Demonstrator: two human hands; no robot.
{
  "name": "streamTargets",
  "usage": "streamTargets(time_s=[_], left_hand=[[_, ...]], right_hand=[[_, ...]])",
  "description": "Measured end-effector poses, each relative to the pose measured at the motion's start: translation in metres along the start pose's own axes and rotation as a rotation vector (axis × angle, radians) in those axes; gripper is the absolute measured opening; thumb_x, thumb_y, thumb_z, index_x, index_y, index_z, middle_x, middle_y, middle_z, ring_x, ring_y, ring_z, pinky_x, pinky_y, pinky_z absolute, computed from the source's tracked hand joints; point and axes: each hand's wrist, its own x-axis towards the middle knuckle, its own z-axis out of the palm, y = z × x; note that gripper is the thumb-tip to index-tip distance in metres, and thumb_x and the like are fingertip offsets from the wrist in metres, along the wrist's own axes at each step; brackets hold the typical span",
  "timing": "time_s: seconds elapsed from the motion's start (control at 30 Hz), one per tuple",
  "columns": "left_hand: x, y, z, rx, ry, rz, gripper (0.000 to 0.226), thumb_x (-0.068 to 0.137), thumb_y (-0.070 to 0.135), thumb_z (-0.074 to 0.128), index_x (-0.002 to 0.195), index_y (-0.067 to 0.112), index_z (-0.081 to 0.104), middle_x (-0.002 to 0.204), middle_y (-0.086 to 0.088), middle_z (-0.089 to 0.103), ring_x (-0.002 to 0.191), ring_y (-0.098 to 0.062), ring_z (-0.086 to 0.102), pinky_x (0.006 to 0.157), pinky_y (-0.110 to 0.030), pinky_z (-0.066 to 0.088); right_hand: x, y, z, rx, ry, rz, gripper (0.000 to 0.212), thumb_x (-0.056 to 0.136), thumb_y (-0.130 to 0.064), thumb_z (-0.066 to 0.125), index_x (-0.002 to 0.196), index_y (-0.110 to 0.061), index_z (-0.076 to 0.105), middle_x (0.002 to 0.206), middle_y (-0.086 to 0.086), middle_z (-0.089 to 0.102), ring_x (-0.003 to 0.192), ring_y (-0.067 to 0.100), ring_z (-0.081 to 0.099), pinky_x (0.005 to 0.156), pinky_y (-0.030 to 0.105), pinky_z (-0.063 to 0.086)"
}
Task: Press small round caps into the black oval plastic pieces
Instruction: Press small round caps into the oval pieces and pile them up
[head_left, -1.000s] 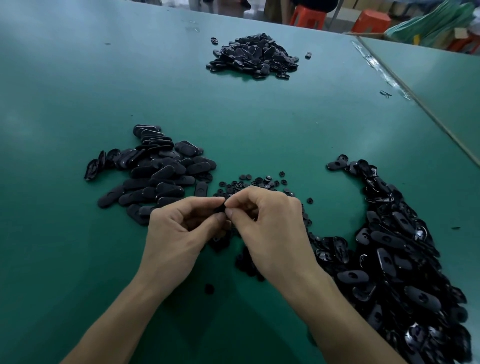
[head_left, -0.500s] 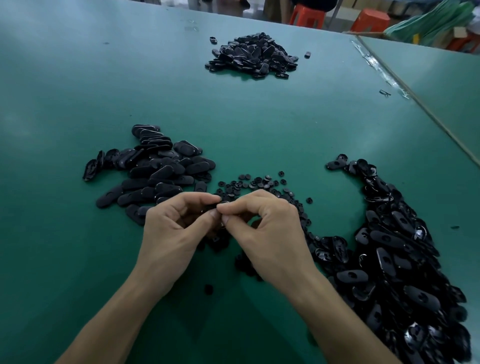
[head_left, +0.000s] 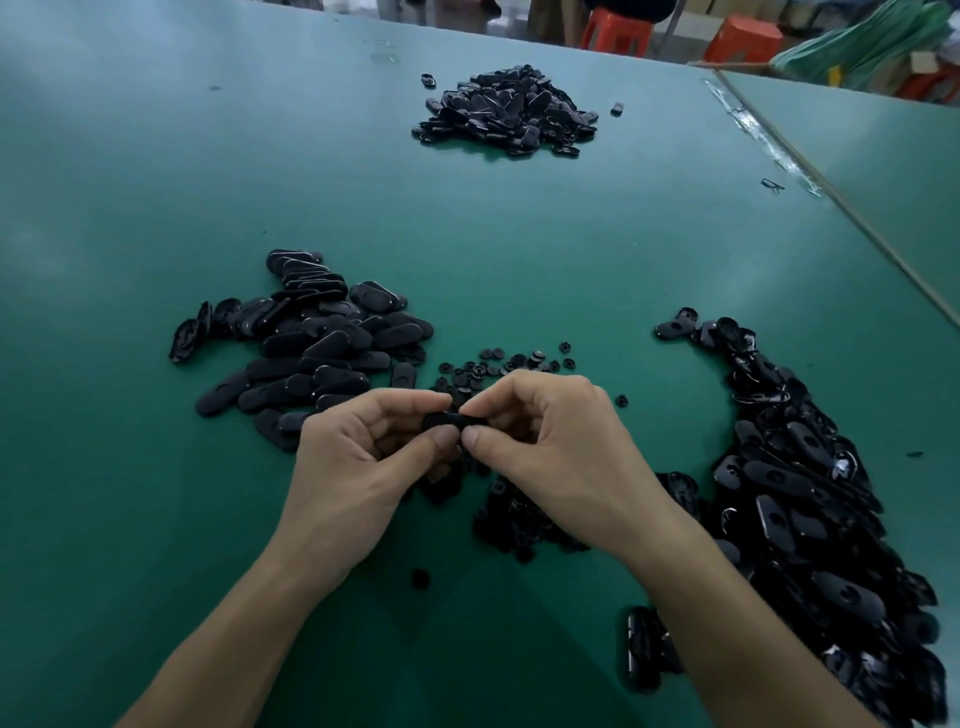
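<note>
- Part in work: the black oval piece (head_left: 448, 419) is held just above the green table (head_left: 156, 519), near centre, between both hands. Only its dark middle strip is seen; both ends are covered by fingers.
- The left hand (head_left: 358, 467) is pinched on the piece's left end, with the thumb below, the forefinger on top and the other fingers curled in.
- The right hand (head_left: 561, 457) is pinched on the right end in the same way. The two thumb tips are set side by side under the piece.
- Whether a cap is seated in the piece cannot be told, as it is hidden by fingertips.
- The small round caps (head_left: 493, 364) are scattered on the table just behind the hands.
- One loose cap (head_left: 420, 578) is seen alone between the forearms.
- A small heap (head_left: 519, 525) of black parts is partly covered by the right hand and wrist.
- The left pile (head_left: 311, 343) of matte oval pieces is laid left of the hands, mostly flat.
- The right pile (head_left: 805, 493) of glossier pieces is spread in a long band from mid right to the near right corner.
- The far pile (head_left: 506, 111) is heaped at far centre, well apart from the rest.
- A second table (head_left: 883, 156) is butted along the right edge.
- Orange stools (head_left: 615, 28) are seen past the far edge.
</note>
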Motion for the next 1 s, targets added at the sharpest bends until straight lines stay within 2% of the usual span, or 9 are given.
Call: streamTargets(time_s=[0.27,0.53,0.77,1.0], left_hand=[[0.0017,-0.0010,-0.0012,0.029,-0.023,-0.011,0.021,0.071,0.013,0.078,0.092,0.019,0.079,0.083,-0.008,0.077,0.068,-0.015,0.073,0.066,-0.018,0.057],[0.0027,-0.0025,-0.0019,0.034,-0.025,-0.030,0.022,0.069,0.013,0.079,0.090,0.019,0.079,0.081,-0.010,0.077,0.065,-0.017,0.073,0.065,-0.019,0.057],[0.0022,-0.0007,-0.0014,0.012,-0.023,-0.036,0.022,0.066,0.013,0.080,0.087,0.017,0.080,0.078,-0.011,0.077,0.062,-0.016,0.072,0.062,-0.018,0.056],[0.0010,0.0001,0.0007,0.046,0.014,-0.019,0.026,0.062,0.015,0.081,0.087,0.011,0.076,0.073,-0.010,0.076,0.058,-0.015,0.071,0.058,-0.019,0.056]], right_hand=[[0.0002,-0.0017,0.0003,-0.021,0.017,0.007,0.011,0.085,-0.014,0.075,0.085,-0.025,0.073,0.072,-0.012,0.073,0.066,-0.003,0.067,0.061,0.010,0.049],[0.0010,-0.0027,0.0044,-0.074,0.020,0.019,0.007,0.082,-0.017,0.072,0.083,-0.024,0.070,0.071,-0.010,0.072,0.064,0.000,0.066,0.058,0.016,0.053],[-0.0011,-0.0020,0.0025,-0.009,0.032,0.049,0.010,0.080,-0.017,0.075,0.079,-0.026,0.069,0.073,-0.014,0.072,0.062,-0.003,0.065,0.056,0.012,0.048],[-0.0051,-0.0053,0.0014,-0.021,0.031,0.027,0.014,0.082,-0.014,0.073,0.080,-0.027,0.071,0.072,-0.013,0.073,0.063,-0.002,0.067,0.059,0.014,0.052]])
